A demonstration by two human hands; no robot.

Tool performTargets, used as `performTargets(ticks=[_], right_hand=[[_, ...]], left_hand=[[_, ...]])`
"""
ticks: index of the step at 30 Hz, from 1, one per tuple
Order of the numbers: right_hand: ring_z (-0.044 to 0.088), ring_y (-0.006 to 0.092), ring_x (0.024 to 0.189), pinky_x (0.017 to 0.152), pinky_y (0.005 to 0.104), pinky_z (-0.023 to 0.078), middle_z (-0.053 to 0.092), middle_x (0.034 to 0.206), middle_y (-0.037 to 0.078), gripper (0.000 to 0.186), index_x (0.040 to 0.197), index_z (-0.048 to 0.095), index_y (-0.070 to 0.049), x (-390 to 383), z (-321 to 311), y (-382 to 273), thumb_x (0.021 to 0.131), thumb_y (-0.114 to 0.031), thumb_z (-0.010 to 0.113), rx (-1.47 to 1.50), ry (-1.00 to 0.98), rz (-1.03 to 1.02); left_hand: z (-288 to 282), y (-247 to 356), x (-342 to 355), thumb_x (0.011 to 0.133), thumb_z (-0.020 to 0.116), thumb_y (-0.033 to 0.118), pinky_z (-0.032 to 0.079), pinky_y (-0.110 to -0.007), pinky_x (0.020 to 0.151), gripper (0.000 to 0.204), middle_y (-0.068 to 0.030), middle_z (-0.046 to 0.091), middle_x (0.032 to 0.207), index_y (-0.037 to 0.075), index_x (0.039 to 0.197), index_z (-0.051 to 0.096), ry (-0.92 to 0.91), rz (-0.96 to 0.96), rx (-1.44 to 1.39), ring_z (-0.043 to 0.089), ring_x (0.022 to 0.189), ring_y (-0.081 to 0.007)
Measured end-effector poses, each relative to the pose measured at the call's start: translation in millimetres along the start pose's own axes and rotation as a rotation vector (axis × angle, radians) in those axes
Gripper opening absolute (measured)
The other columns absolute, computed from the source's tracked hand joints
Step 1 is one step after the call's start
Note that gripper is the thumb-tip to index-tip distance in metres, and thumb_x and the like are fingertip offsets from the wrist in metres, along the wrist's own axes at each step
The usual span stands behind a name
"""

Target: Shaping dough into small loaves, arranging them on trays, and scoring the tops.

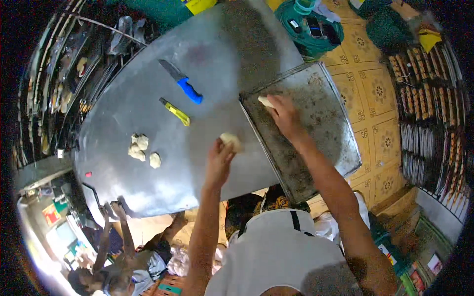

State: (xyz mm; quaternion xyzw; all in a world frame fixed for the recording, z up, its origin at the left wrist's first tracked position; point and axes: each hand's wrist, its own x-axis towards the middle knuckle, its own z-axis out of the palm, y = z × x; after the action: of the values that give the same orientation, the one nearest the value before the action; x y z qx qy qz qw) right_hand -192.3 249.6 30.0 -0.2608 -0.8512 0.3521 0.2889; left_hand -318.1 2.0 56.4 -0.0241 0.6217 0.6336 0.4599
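Note:
My left hand (220,162) is closed round a pale dough ball (231,141), low over the metal table (163,192). To the right, my right hand (284,116) pinches a small pale dough piece (265,101) at the far left part of a worn, dark-stained baking tray (316,130). Whether that piece touches the tray, I cannot tell. Several dough lumps (138,146) lie clustered on the table's left side, with a single dough lump (155,160) just beside them. A blue-handled knife (189,92) and a yellow-green box cutter (176,112) rest beyond my left hand.
A co-worker's hands (111,209) are at the near left table edge, by a dark bent rod (91,191). Beyond the tray, a green round stool (308,37) bears phones. Loaded racks (427,93) line the right, past the tiled floor (377,91); cluttered shelves (64,74) stand left.

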Motion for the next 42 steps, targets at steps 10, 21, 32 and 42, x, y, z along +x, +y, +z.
performTargets(ticks=[10,21,32,42], right_hand=[[0.067,0.0382,0.120,0.107,0.0459,0.051,0.070,0.127,0.023,0.043,0.133,0.064,0.000,-22.0,-60.1,8.5,0.095,-0.017,0.075,0.070,0.092,0.171],[0.058,0.0389,0.129,0.114,0.0495,0.042,0.062,0.139,0.024,0.048,0.145,0.055,0.002,-41.3,-4.2,-20.7,0.101,-0.018,0.061,0.077,0.054,0.195],[0.042,0.0430,0.147,0.121,0.0543,0.032,0.045,0.160,0.020,0.053,0.155,0.047,-0.007,-78.5,209.0,-148.7,0.107,-0.028,0.055,-0.644,-0.353,-0.181],[0.037,0.0430,0.150,0.122,0.0571,0.027,0.041,0.162,0.022,0.057,0.154,0.045,-0.003,-84.5,208.2,-140.4,0.101,-0.020,0.059,-0.587,-0.332,-0.225]], left_hand=[[163.0,-2.8,52.1,0.099,0.069,0.021,0.050,-0.042,0.102,0.044,-0.0137,0.064,0.131,0.004,0.138,0.059,-0.080,0.602,0.474,0.061,0.119,-0.0323],[70.8,-20.5,83.0,0.092,0.072,0.023,0.052,-0.052,0.098,0.038,-0.0190,0.066,0.123,0.010,0.127,0.065,-0.178,1.026,0.825,0.062,0.114,-0.0407],[-344.5,31.6,12.1,0.089,0.075,0.023,0.051,-0.051,0.085,0.050,-0.0231,0.062,0.120,0.012,0.136,0.059,0.641,0.756,1.220,0.062,0.106,-0.0424],[-406.0,93.2,26.4,0.091,0.078,0.017,0.058,-0.047,0.067,0.053,-0.0181,0.074,0.094,0.004,0.137,0.055,0.841,0.469,0.469,0.073,0.079,-0.0360]])
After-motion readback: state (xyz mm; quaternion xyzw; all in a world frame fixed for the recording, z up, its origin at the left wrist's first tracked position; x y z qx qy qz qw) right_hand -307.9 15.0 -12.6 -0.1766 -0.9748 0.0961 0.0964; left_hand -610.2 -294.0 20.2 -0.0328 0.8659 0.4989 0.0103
